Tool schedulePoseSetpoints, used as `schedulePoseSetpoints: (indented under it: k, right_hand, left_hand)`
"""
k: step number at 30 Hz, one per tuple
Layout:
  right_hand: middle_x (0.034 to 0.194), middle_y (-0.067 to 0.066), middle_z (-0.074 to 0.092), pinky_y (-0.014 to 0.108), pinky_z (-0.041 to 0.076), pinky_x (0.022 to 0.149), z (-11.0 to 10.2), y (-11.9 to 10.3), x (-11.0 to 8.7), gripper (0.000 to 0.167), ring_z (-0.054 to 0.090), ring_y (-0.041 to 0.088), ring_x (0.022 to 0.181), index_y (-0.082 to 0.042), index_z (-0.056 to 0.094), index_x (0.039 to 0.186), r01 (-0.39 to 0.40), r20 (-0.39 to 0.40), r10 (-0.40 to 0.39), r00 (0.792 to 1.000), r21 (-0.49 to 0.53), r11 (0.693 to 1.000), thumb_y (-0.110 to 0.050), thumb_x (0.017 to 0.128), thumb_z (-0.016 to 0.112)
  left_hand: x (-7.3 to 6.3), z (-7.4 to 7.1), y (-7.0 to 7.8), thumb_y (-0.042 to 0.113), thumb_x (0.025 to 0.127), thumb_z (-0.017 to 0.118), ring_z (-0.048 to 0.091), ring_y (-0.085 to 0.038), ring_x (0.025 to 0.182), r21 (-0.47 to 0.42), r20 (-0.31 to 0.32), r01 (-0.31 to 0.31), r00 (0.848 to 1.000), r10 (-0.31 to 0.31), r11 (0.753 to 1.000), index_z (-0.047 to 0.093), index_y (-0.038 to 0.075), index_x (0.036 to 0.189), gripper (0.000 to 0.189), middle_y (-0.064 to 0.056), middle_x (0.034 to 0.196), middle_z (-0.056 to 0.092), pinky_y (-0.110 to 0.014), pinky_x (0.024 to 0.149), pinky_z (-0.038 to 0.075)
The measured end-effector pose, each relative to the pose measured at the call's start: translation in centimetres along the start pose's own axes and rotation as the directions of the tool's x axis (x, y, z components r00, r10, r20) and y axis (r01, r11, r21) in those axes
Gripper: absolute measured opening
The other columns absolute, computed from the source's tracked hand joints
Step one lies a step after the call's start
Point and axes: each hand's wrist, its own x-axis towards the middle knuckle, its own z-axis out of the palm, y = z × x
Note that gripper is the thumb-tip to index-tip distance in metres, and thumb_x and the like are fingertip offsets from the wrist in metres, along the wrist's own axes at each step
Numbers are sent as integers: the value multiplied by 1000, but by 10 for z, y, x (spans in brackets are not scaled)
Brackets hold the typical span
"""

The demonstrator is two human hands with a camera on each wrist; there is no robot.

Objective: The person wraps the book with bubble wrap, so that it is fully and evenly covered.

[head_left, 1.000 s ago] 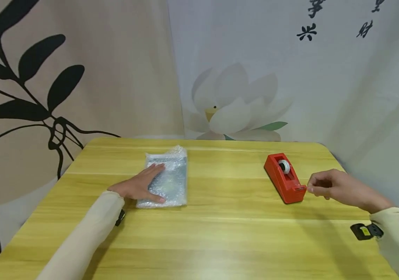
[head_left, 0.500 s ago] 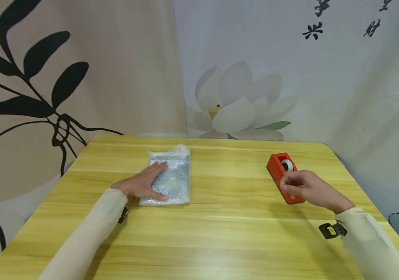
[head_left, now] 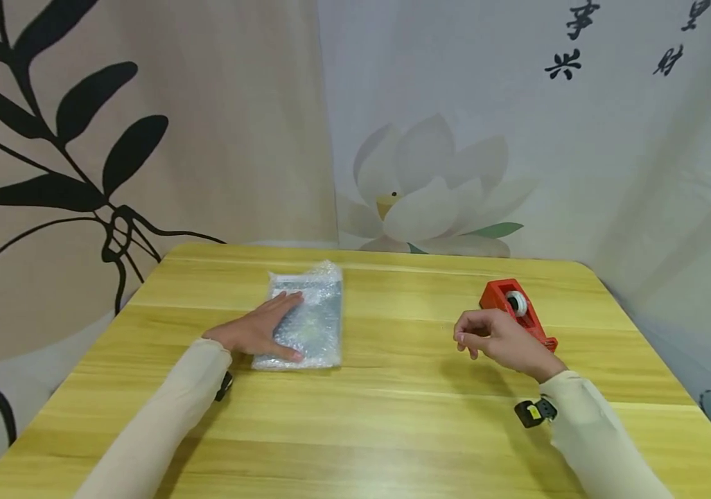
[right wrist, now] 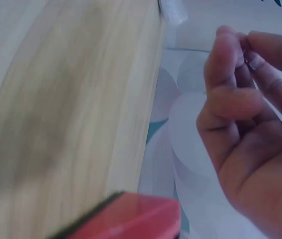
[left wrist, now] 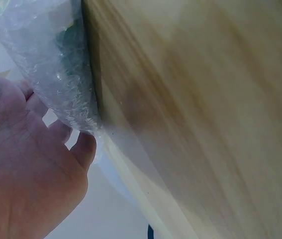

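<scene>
On the left of the table, in the head view, lies a flat package wrapped in bubble wrap (head_left: 321,319). My left hand (head_left: 258,329) rests on it, fingers spread over its left part. The left wrist view shows the bubble wrap (left wrist: 56,64) beside the palm and fingers. My right hand (head_left: 495,339) is raised over the table, just in front of the red tape dispenser (head_left: 536,326). Its thumb and fingertips pinch together on a small piece of clear tape (right wrist: 250,63), seen only as a glint in the right wrist view. A white tape roll (head_left: 517,303) sits in the dispenser.
The wooden table (head_left: 355,430) spreads between both arms. Behind it hangs a printed curtain (head_left: 256,125) with leaves, a lotus and characters. A black wrist camera (head_left: 535,412) is strapped under the right sleeve.
My right hand has moved left from the dispenser's cutting end, passing in front of the dispenser with its fingers still pinched. My left hand has stayed on the package.
</scene>
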Motion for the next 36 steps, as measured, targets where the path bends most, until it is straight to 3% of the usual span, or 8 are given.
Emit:
schedulePoseSetpoints:
  k: [9, 18, 25, 36]
  right_hand:
    - [88, 22, 66, 26, 47, 57, 19, -9, 18, 17, 62, 37, 72, -4, 66, 99, -11, 27, 10, 1000, 54, 998, -20, 101, 60]
    - [87, 23, 68, 31, 51, 57, 38, -10, 38, 16, 64, 33, 69, 1, 66, 99, 19, 46, -23, 999, 78, 997, -13, 101, 58]
    - [84, 23, 68, 30, 50, 56, 51, -14, 53, 18, 62, 20, 65, 1, 66, 97, 50, 70, -55, 996, 72, 996, -15, 101, 58]
    - [87, 26, 69, 41, 57, 64, 73, -35, 71, 17, 62, 20, 66, 3, 66, 100, 92, 135, -107, 985, 115, 989, -10, 102, 56]
  left_hand:
    - [0, 0, 2, 59, 77, 80, -2, -39, 158, 0, 1, 1, 1000, -1, 1000, 11, 14, 163, 119, -9, 172, 2, -72, 121, 9]
    - [1, 0, 1, 60, 76, 80, -3, -39, 158, 0, 1, 4, 1000, -4, 1000, 10, 15, 163, 120, -8, 172, 2, -72, 121, 9]
    - [2, 0, -1, 61, 76, 80, -3, -38, 158, 4, -3, 6, 1000, -6, 1000, 10, 16, 163, 120, -7, 172, 1, -71, 121, 10]
    - [1, -1, 0, 60, 75, 81, -3, -37, 159, -5, 3, 24, 1000, -24, 1000, 10, 17, 163, 121, -7, 172, 1, -70, 122, 10]
